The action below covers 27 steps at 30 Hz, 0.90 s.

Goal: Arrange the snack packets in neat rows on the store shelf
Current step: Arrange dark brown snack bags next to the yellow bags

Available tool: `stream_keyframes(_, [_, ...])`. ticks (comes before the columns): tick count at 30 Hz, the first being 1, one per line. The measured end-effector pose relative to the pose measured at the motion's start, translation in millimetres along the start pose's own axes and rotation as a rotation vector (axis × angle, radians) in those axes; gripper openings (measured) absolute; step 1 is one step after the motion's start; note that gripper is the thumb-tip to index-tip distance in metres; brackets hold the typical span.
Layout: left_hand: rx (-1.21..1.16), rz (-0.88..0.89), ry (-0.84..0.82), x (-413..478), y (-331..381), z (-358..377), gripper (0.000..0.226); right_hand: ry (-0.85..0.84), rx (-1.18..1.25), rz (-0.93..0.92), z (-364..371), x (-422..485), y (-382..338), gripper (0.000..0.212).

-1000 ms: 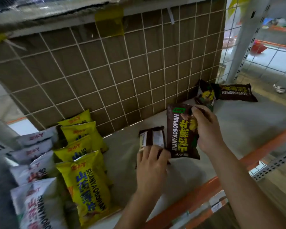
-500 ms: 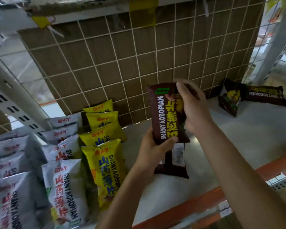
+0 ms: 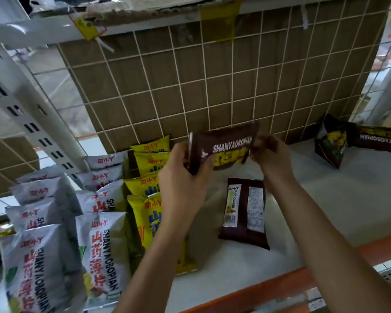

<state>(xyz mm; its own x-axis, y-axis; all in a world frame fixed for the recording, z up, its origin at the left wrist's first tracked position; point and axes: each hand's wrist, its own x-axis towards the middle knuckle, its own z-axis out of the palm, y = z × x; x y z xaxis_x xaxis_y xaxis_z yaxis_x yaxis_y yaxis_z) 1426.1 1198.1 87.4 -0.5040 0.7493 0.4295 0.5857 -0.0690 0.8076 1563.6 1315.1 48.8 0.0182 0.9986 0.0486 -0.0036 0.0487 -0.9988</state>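
A dark brown snack packet [image 3: 228, 147] is held sideways in the air above the white shelf [image 3: 339, 199]. My left hand [image 3: 183, 175] grips its left end and my right hand [image 3: 271, 154] pinches its right end. Below it, a second brown packet [image 3: 244, 213] lies back side up on the shelf. To the left stands a row of yellow packets [image 3: 151, 177], and further left are rows of silver-white packets [image 3: 99, 242]. Two more brown packets [image 3: 332, 141] lie at the shelf's far right, near the wire grid.
A wire grid backed with brown cardboard [image 3: 212, 86] closes the rear of the shelf. The shelf's orange front edge [image 3: 280, 288] runs along the bottom right. A white slotted upright [image 3: 32, 123] slants at the left. Bare shelf surface lies between the lying packet and the far-right packets.
The brown packet was turned from upright to sideways and now both hands hold its ends. The view shifted right and down, so the packet rows at the left show more fully.
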Motion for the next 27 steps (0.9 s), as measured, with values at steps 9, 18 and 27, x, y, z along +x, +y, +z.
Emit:
stream_keyframes(9, [0.113, 0.176, -0.073, 33, -11, 5, 0.041, -0.580, -0.349, -0.337, 21, -15, -4, 0.051])
stream_keyframes(18, [0.165, 0.057, -0.035, -8, -26, 29, 0.068, -0.319, -0.261, -0.072, 53, 7, 34, 0.035])
stream_keyframes(27, [0.388, -0.225, -0.428, -45, -46, 58, 0.079, -0.328, -0.330, -0.048, 75, 26, 45, 0.042])
